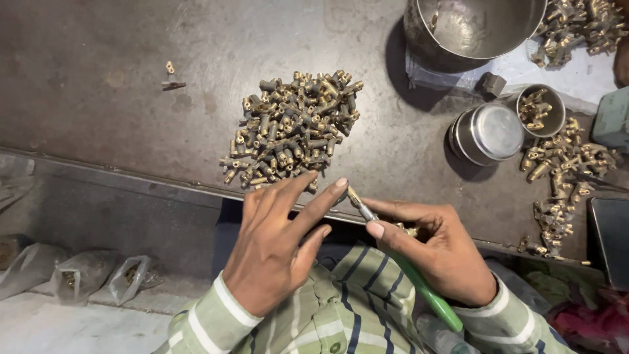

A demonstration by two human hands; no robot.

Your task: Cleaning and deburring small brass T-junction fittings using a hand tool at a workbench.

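Note:
A heap of small brass fittings lies on the dark metal worktop. My left hand hovers at the table's near edge just below the heap, fingers spread, its index fingertip touching the metal tip of a green-handled screwdriver. My right hand grips that screwdriver, shaft pointing up-left, with a small brass piece showing between its fingers.
A large steel bowl stands at the back right, two small steel cups below it, one holding fittings. More brass fittings are scattered at the right. A lone fitting lies far left. Plastic bags sit on the floor.

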